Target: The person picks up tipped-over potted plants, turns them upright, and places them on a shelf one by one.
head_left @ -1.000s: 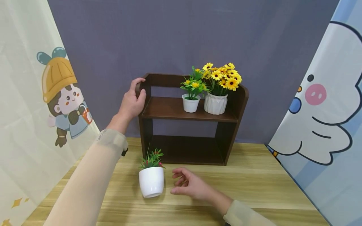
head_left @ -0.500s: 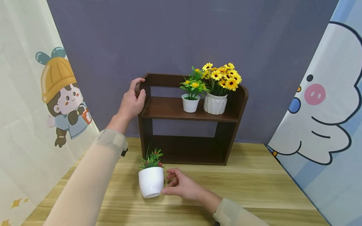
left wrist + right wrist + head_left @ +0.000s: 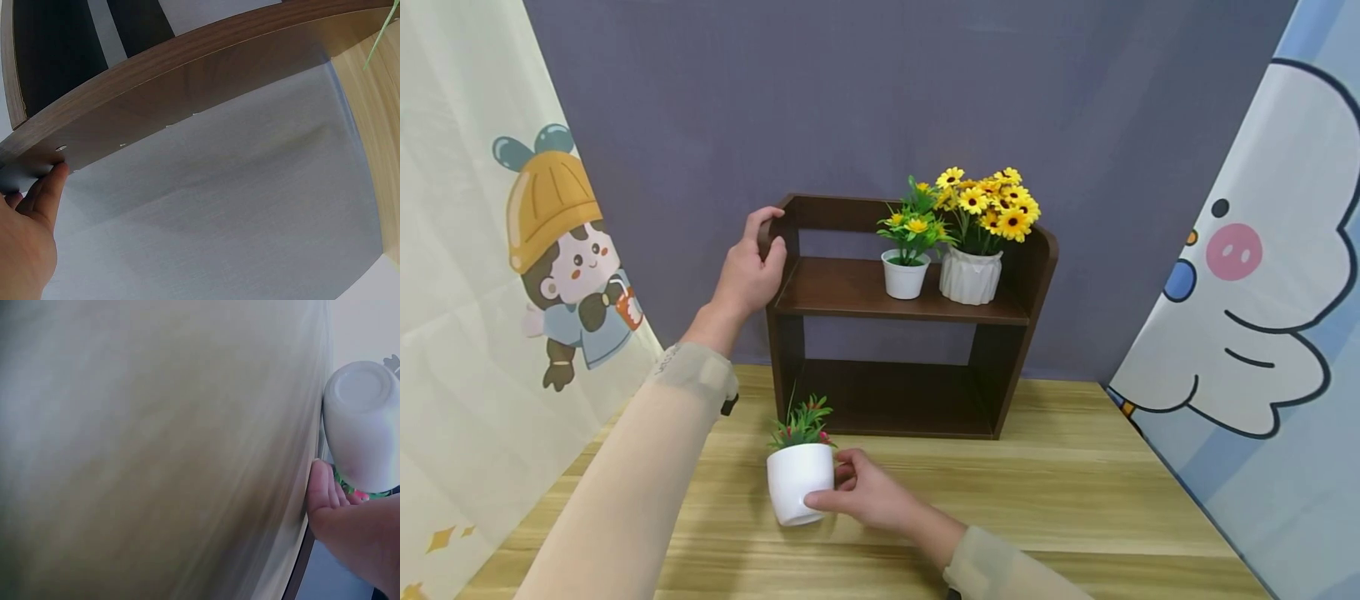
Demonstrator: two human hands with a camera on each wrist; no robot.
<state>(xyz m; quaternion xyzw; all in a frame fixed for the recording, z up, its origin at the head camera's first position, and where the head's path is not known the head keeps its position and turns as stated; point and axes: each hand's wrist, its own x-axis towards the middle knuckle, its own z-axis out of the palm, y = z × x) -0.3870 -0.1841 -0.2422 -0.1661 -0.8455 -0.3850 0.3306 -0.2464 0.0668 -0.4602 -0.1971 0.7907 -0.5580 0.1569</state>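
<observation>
My left hand (image 3: 749, 271) grips the upper left side panel of a dark brown two-tier shelf (image 3: 895, 315), thumb on the inner face. In the left wrist view its fingers (image 3: 51, 194) lie against the panel's outer face. A potted plant in a smooth white pot (image 3: 800, 483) lies tilted on the table before the shelf's left end, green leaves and red flowers pointing toward the shelf. My right hand (image 3: 876, 498) holds this pot from the right, thumb across its front; the other fingertips are partly hidden behind it. The right wrist view shows the pot's round base (image 3: 362, 387).
On the upper shelf stand a small white pot with a yellow-flowered plant (image 3: 906, 271) and a ridged white pot of yellow daisies (image 3: 972, 275) at its right. The wood-grain table (image 3: 1075, 475) runs to printed curtains at both sides and a grey-purple cloth (image 3: 917, 92) behind.
My right hand has moved left to the tilted pot, and its thumb now crosses the pot's front. The left hand, shelf and potted plants stay as they were.
</observation>
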